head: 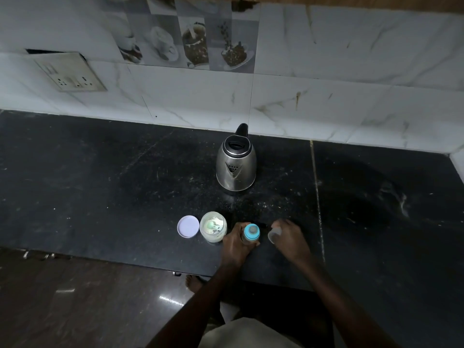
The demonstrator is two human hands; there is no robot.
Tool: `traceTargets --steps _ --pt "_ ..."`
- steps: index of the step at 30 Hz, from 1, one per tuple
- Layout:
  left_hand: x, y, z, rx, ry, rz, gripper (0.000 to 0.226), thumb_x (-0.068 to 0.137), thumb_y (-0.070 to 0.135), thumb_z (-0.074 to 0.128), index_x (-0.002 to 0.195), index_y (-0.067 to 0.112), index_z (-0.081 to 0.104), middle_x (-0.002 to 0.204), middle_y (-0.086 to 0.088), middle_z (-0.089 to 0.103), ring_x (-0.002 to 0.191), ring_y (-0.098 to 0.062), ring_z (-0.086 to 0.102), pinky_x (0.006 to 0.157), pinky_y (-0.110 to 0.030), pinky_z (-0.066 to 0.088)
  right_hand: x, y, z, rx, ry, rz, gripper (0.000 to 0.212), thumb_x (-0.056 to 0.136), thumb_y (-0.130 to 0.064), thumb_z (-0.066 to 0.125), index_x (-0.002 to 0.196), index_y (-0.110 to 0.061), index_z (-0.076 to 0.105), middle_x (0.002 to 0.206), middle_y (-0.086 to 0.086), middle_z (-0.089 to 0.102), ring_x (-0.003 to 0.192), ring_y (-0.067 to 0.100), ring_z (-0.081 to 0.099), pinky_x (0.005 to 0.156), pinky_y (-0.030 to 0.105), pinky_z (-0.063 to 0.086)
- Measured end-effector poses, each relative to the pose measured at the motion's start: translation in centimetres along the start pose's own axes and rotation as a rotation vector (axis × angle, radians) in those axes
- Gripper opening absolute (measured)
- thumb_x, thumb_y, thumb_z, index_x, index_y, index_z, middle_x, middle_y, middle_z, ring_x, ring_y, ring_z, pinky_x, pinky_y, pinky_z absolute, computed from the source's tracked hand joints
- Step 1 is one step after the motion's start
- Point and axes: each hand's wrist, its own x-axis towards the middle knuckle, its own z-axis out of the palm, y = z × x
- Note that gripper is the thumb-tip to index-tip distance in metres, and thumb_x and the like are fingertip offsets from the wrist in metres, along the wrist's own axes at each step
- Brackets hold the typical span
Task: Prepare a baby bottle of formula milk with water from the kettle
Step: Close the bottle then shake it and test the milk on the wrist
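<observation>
The baby bottle (251,233) with a blue collar and teat stands upright near the counter's front edge, my left hand (234,243) wrapped around its body. Just to its right, my right hand (290,237) holds the bottle's clear cap (275,233) low over the counter. An open formula jar (213,226) with a scoop inside stands left of the bottle, and its white lid (188,226) lies flat beside it. The steel kettle (236,165) with a black handle and shut lid stands farther back, spout toward me.
The black stone counter (100,184) ends at a front edge by my body, with dark floor tiles below. A white tiled wall rises behind the kettle. A socket panel (70,72) is mounted on the wall at the left.
</observation>
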Motion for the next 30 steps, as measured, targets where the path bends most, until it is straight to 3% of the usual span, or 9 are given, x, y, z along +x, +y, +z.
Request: traceTargets --steps 3,6,9,13,20,23,25,27,30 --pt "0.0 0.0 0.0 -0.004 0.000 -0.004 0.056 0.069 0.026 0.094 0.119 0.029 0.068 0.107 0.015 0.076 0.101 0.003 0.069 0.088 -0.014 0.053 -0.2 -1.5 -1.7 0.518 0.050 0.223 0.019 0.090 -0.016 0.071 0.105 -0.027 0.070 0.110 0.001 0.071 0.098 0.015 0.067 0.087 0.033 0.055" --pt "-0.1 -0.1 0.0 0.004 -0.006 0.005 0.057 0.070 0.028 0.093 0.121 0.030 0.067 0.109 0.016 0.076 0.103 0.003 0.069 0.089 -0.015 0.054 -0.2 -3.3 -2.1 0.859 0.009 0.182 0.029 0.097 -0.011 0.064 0.119 -0.030 0.069 0.125 -0.002 0.069 0.117 0.016 0.066 0.103 0.041 0.056" --pt "0.0 -0.1 0.0 -0.005 -0.001 0.016 0.057 0.070 0.030 0.094 0.120 0.030 0.067 0.109 0.015 0.076 0.103 0.003 0.069 0.087 -0.014 0.053 -0.4 -5.1 -2.2 0.542 0.079 -0.057 0.043 0.102 -0.011 0.058 0.145 -0.018 0.060 0.144 -0.002 0.060 0.131 0.012 0.056 0.114 0.031 0.044" --pt "-0.1 -0.1 0.0 -0.012 0.003 0.026 0.056 0.071 0.045 0.089 0.119 0.026 0.066 0.103 0.011 0.077 0.095 0.000 0.071 0.081 -0.020 0.055 -1.6 -5.5 -0.9 0.163 0.016 -0.417 0.048 0.103 -0.007 0.058 0.151 -0.014 0.055 0.157 -0.001 0.045 0.144 0.007 0.040 0.120 0.011 0.025" --pt "-0.3 0.3 0.0 -0.030 0.024 0.017 0.049 0.077 0.035 0.089 0.118 0.019 0.067 0.099 0.010 0.075 0.091 0.005 0.069 0.077 -0.009 0.047 -1.2 -4.4 -0.9 -0.059 -0.020 -0.614 0.059 0.083 -0.003 0.080 0.139 -0.007 0.065 0.144 0.009 0.061 0.131 0.024 0.059 0.114 0.034 0.047" --pt "-0.3 0.5 0.1 -0.029 0.028 0.001 0.045 0.076 0.042 0.085 0.112 0.024 0.065 0.093 0.011 0.074 0.086 0.008 0.068 0.073 -0.008 0.045 -0.7 -5.6 -1.1 -0.163 0.000 -0.686 0.059 0.073 0.006 0.084 0.130 -0.003 0.071 0.133 0.014 0.069 0.117 0.031 0.067 0.101 0.035 0.056" --pt "-0.3 0.6 0.1 -0.026 0.038 -0.004 0.040 0.078 0.031 0.088 0.110 0.027 0.064 0.090 0.011 0.073 0.085 0.010 0.068 0.072 -0.006 0.044 -0.7 -6.0 -0.9 -0.175 0.059 -0.721 0.057 0.065 0.010 0.085 0.121 -0.002 0.075 0.122 0.014 0.073 0.104 0.030 0.071 0.091 0.034 0.061" --pt "-0.4 0.3 0.3 -0.043 0.045 -0.009 0.039 0.080 0.020 0.088 0.109 0.027 0.063 0.089 0.014 0.071 0.086 0.013 0.067 0.072 -0.005 0.044 -0.8 -5.7 -0.3 -0.130 0.089 -0.698 0.055 0.063 0.012 0.083 0.116 -0.004 0.077 0.118 0.013 0.075 0.100 0.028 0.072 0.088 0.033 0.061" --pt "-0.6 0.5 0.3 -0.052 0.056 -0.007 0.040 0.080 0.025 0.088 0.111 0.030 0.063 0.091 0.016 0.072 0.090 0.010 0.068 0.074 -0.005 0.045 -0.8 -5.5 0.0 -0.060 0.086 -0.643 0.056 0.062 0.012 0.082 0.115 -0.007 0.077 0.118 0.010 0.076 0.098 0.028 0.072 0.086 0.035 0.061"
